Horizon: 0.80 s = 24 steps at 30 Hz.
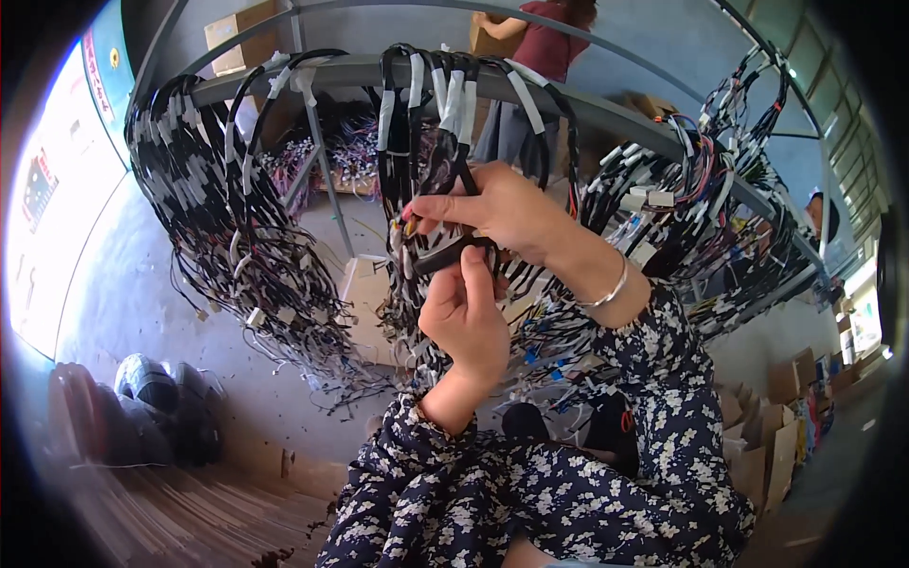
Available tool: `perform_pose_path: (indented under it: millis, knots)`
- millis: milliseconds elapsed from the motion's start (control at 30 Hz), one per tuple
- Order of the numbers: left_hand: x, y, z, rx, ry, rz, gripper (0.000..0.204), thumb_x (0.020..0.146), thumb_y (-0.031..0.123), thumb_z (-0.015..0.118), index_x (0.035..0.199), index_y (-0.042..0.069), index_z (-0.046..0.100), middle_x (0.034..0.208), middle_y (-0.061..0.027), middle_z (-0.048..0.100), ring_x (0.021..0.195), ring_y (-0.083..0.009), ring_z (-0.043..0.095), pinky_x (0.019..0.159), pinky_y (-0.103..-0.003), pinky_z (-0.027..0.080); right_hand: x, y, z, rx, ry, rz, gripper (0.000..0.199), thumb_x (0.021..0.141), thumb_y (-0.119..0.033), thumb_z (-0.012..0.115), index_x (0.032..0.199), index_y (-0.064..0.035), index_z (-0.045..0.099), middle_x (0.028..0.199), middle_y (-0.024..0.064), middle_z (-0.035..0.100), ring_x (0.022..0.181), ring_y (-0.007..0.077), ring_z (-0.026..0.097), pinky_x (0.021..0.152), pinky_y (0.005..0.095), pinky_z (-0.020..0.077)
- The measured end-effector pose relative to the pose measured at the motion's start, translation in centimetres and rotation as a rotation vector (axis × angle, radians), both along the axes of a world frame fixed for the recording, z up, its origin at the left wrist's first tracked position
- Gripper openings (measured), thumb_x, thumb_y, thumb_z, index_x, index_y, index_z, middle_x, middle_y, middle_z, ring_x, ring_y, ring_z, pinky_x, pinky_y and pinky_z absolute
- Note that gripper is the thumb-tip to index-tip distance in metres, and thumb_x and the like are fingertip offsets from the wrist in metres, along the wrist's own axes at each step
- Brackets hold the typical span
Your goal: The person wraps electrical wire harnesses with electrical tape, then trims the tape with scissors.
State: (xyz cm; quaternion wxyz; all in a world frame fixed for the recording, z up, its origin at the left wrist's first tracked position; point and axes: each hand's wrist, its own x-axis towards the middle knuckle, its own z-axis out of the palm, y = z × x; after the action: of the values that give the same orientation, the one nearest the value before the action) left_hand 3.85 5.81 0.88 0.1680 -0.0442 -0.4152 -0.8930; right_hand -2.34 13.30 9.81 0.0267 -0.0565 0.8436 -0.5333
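Both hands are raised in front of a hanging bundle of black wire harnesses [402, 170] with white tape wraps. My left hand [469, 317] comes from below, its thumb and fingers closed on a thick black-wrapped harness section [445, 257]. Just above it, my right hand [502, 208] reaches in from the right, fingers pinched around the harness near some coloured wires [409, 227]. A silver bracelet is on the right wrist. The fingers partly hide the gripped part, and I cannot make out whether tape is in them.
A curved grey metal rack [331, 74] carries dense harness bundles, at left [204, 180] and right [653, 194]. Behind it, a person in a dark red top [549, 43] holds a carton. Grey bags [156, 407] sit lower left beside stacked cardboard [189, 506]; open cartons [772, 445] stand right.
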Motion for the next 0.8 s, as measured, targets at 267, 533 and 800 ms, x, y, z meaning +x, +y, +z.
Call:
perform_pose_path:
  millis: [267,533,800]
  knots:
    - [-1.5,-2.7,1.9,0.082,-0.224,-0.366,0.028,0.099,0.021,0.060,0.078,0.002,0.061,0.061,-0.0060,0.061,0.045,-0.0092,0.050,0.042,-0.022,0.034,-0.2,1.4,0.9,-0.327,-0.327,0.258,0.049,0.100,-0.046,0.055,0.118,-0.0025,0.070,0.105,0.0062,0.072,0.088,0.0090,0.063,0.078,0.0267,0.0486]
    - [-2.0,-4.5,3.0,0.131,-0.328,-0.527,0.023,0.101,0.020,0.055,0.095,0.000,0.064,0.069,-0.0050,0.062,0.050,-0.0108,0.054,0.040,-0.022,0.037,3.4,4.7,-0.3,0.016,-0.079,0.464,0.043,0.098,-0.034,0.064,0.127,-0.0024,0.059,0.107,0.0078,0.067,0.101,0.0107,0.060,0.087,0.0283,0.0473]
    - [-1.4,-5.2,1.3,-0.145,0.030,-0.501,0.009,0.097,0.006,0.061,0.093,-0.001,0.058,0.082,-0.0043,0.065,0.068,-0.0080,0.059,0.059,-0.021,0.046,5.2,3.6,-1.4,0.219,0.387,0.141,0.011,0.093,-0.009,0.055,0.098,0.0007,0.057,0.087,0.0055,0.059,0.084,0.0139,0.057,0.075,0.0303,0.0455]
